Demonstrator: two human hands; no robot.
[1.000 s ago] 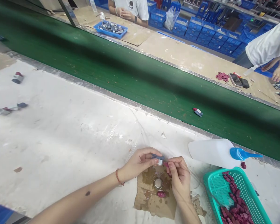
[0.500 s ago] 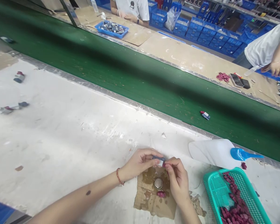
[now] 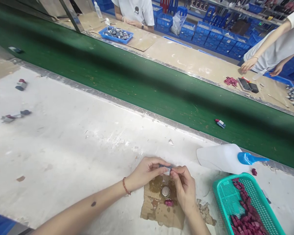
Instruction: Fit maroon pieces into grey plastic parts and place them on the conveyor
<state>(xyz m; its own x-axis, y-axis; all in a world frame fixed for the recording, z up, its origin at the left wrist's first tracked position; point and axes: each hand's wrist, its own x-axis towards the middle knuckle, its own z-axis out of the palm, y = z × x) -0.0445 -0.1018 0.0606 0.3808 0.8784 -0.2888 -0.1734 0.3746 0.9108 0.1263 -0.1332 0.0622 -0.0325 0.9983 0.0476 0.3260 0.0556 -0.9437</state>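
Observation:
Between thumb and fingers my left hand [image 3: 147, 172] grips a small blue-and-white block-like piece [image 3: 167, 169]. My right hand [image 3: 185, 186] is closed at the right end of that piece, its fingertips pressed together there; they hide whatever part lies between them. Below both hands lies a stained sheet of cardboard [image 3: 166, 215] with a wet-looking surface. On the cardboard sit a bottle cap [image 3: 165, 191] and a small dark-red piece [image 3: 169, 203]. To the right, a green basket [image 3: 218, 192] holds many dark-red pieces [image 3: 250, 218].
A white bottle with a blue nozzle [image 3: 219, 158] lies behind the basket. Beyond the table edge runs a green conveyor belt [image 3: 137, 85], carrying a small red-white-blue piece [image 3: 220, 123]. Assembled pieces [image 3: 16, 116] lie at left. Two people are across the belt, near a blue tray [image 3: 103, 32].
My right fingertips have closed in on the piece's end, covering the red bit that showed there. The belt's pieces have shifted right. The person at far right has reached an arm over the bench.

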